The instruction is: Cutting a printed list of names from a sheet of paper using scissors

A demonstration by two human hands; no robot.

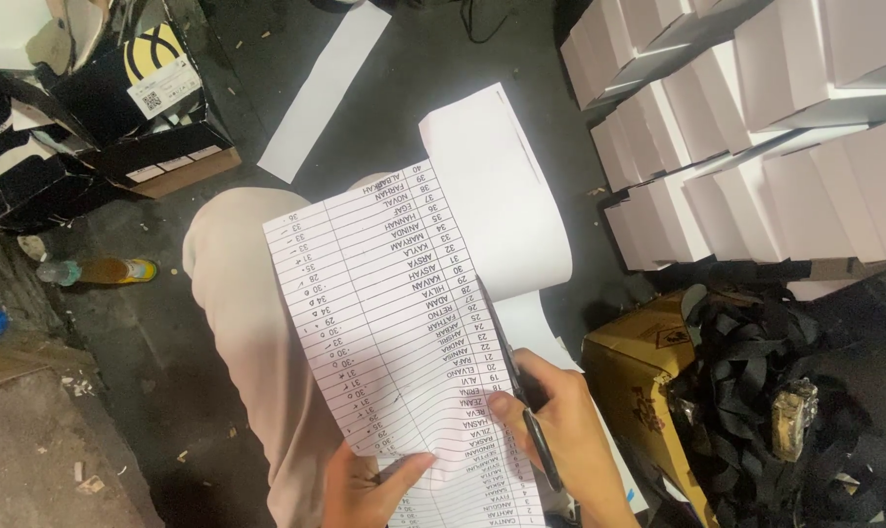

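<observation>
A printed list sheet (384, 323) with ruled rows lies over my thigh (238, 323), curling at its near end. My left hand (370, 489) pinches the sheet's near edge at the bottom of the view. My right hand (560, 440) holds a black pen (536, 440) with its tip against the right side of the sheet. More white paper (497, 196) lies under the list and reaches further out.
Stacked white boxes (756, 127) fill the upper right. A yellow carton (639, 381) with black straps (775, 401) sits at lower right. Black boxes (101, 108) stand at upper left, a bottle (96, 271) on the dark floor, a white paper strip (326, 88) beyond.
</observation>
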